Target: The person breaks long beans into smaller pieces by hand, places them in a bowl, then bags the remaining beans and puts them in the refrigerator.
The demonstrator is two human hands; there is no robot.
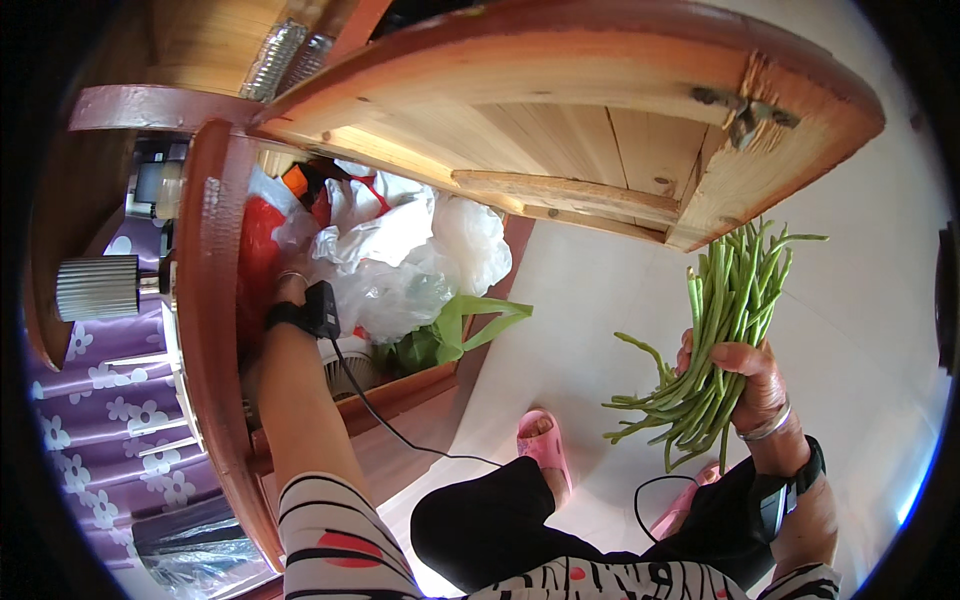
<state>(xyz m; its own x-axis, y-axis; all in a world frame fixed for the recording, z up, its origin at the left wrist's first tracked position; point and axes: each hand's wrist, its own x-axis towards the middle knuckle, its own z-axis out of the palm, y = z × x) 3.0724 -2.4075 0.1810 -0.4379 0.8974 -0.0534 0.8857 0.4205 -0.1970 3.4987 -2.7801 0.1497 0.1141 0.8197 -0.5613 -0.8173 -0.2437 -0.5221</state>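
Observation:
My right hand (760,385) is wrapped round a bunch of long green beans (735,305), held up over the pale floor at the right. The bean tips fan out above and below the grip. At the left, my left arm reaches into an open wooden cabinet (215,290). My left hand (290,288) is in among crumpled plastic bags, and its fingers are hidden by them. A red bag (260,245) lies beside it, with white bags (385,235) and a clear bag (390,295) to its right. A green bag (440,335) hangs over the cabinet's edge.
The open cabinet door (560,120) juts out across the top, with a metal latch (745,120) at its corner. Purple flowered cloth (100,400) hangs at the far left near a ribbed silver cylinder (98,288). Black cords run from both wrist devices. Pink slippers (545,440) are on my feet.

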